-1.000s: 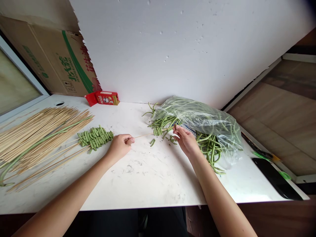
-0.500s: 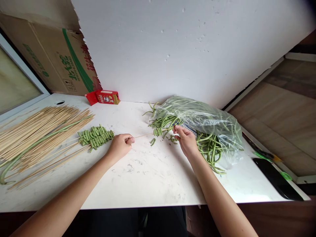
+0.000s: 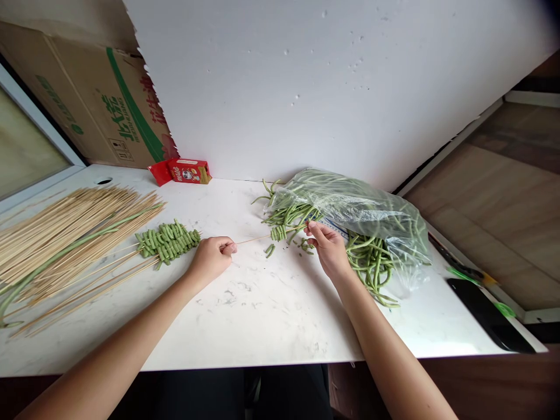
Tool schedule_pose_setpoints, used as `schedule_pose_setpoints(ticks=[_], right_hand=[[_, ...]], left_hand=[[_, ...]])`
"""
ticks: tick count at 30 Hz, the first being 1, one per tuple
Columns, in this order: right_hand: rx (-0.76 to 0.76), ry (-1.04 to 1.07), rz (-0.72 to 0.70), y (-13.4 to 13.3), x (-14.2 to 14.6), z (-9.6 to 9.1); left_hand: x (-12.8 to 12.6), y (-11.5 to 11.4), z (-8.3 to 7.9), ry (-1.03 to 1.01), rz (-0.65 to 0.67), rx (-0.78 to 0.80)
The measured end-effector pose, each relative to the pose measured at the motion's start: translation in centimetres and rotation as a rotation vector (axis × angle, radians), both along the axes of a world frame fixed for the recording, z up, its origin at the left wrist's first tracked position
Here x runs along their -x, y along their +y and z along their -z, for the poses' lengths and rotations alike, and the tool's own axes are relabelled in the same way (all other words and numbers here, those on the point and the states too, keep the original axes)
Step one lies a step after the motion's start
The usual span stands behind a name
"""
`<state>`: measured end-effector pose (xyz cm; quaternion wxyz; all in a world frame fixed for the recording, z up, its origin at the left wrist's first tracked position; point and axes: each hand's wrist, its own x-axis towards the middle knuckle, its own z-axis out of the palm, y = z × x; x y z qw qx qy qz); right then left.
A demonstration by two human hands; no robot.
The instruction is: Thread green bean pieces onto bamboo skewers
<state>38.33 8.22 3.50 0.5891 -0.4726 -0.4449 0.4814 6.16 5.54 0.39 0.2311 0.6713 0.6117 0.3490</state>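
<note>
My left hand (image 3: 213, 256) is closed around a thin bamboo skewer (image 3: 251, 240) that points right. Short folds of green bean (image 3: 279, 233) are threaded near the skewer's far end. Just beyond them, my right hand (image 3: 327, 245) pinches a green bean strand that runs to the folds; its fingertips partly hide the grip. Loose bean scraps (image 3: 270, 251) lie on the table below. Left of my left hand rest several skewers packed with folded beans (image 3: 168, 242), their bare sticks pointing left.
A wide pile of bare bamboo skewers (image 3: 65, 227) covers the left, with a long bean (image 3: 56, 256) across it. Behind stands a red box (image 3: 190, 171). On the right, a clear plastic bag (image 3: 363, 198) covers many long beans (image 3: 371, 262). A black phone-like slab (image 3: 485, 315) lies near the right edge.
Almost nothing differs. The whole view has shifted slightly, and both hands keep their hold on the skewer and the bean.
</note>
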Motion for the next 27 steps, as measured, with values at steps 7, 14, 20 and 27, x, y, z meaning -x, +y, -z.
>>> schedule_pose_setpoints(ticks=[7,14,20,27], right_hand=[[-0.053,-0.021,0.005,0.3,-0.1,1.2],[-0.061,-0.01,0.04,0.3,0.2,1.4],[-0.081,-0.026,0.051,0.3,0.3,1.5],[-0.11,-0.052,0.06,0.0,0.4,1.0]], left_hand=[[0.0,0.0,0.1,0.046,-0.013,0.014],[-0.1,-0.2,0.1,0.042,-0.013,-0.003],[-0.2,-0.3,0.2,0.039,-0.011,0.001],[0.1,-0.2,0.5,0.008,0.011,0.008]])
